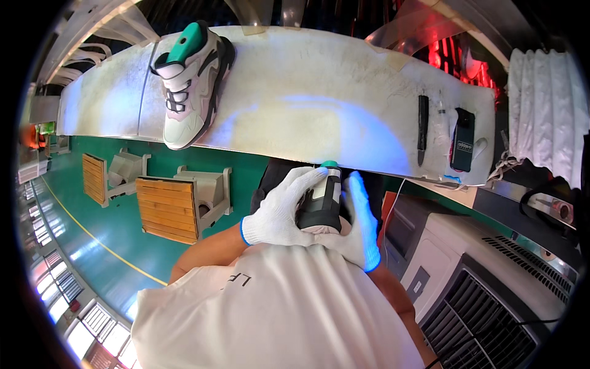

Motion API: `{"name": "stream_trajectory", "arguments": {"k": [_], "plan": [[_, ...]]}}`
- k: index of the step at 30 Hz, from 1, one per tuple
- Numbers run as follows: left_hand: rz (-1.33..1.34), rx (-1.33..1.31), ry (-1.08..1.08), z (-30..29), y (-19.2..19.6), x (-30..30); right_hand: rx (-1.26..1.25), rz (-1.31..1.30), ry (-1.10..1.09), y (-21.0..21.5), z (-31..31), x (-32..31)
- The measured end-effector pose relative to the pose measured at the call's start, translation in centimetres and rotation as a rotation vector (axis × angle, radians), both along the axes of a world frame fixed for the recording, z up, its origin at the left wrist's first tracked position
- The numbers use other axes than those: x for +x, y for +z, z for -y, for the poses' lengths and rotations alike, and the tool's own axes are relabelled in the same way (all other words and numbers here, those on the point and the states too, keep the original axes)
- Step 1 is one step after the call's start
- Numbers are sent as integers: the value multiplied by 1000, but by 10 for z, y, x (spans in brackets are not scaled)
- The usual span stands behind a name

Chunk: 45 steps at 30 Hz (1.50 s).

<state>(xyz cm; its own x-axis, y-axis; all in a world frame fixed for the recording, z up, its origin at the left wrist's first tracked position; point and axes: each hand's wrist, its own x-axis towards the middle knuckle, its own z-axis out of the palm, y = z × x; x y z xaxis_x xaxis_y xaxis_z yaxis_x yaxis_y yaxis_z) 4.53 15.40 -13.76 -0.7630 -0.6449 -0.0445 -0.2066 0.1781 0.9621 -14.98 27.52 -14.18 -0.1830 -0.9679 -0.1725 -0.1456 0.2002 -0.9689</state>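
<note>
Close to my chest, at the table's near edge, I hold a black and grey shoe (pixel 320 204) with a pale pink end facing me and a bit of green at its far end. My left hand (pixel 278 208), in a white knit glove with a blue cuff, wraps around its left side. My right hand (pixel 361 226), gloved the same way, presses along the right side with its fingers stretched forward; blue light falls on it. Another shoe (pixel 189 98), white, pink and black with a green insert (pixel 187 43) in its opening, lies on the table at the left.
On the worn white table (pixel 295 80), a black pen-like tool (pixel 423 130), a clear thin tube (pixel 441 120) and a dark phone (pixel 462 140) lie at the right. Wooden-topped stools (pixel 166 208) stand left. A large grey air cooler (pixel 485 270) is at lower right, below a white pleated duct (pixel 546 114).
</note>
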Motion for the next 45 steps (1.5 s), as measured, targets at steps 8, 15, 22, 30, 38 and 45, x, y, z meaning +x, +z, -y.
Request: {"name": "stream_trajectory", "arguments": {"k": [8,15,22,30,38,45], "plan": [[-373,-369,0,-8,87,-5,-361,-370,116,73,-4,-14],[-173,-600,114,22,89,13,-444,-206,287,99,62,-53],[79,-568,218,19,98,40,-71,-1119,-471,-38,111,-157],[328,-387,181,25,111,47,171,-821,-131,-48,130,-163],[408,-414,205,29,123,29,-151,772,-271,35,151,-64],[514,-468,187,28,140,6,-394,1193,-214,75,184,5]]}}
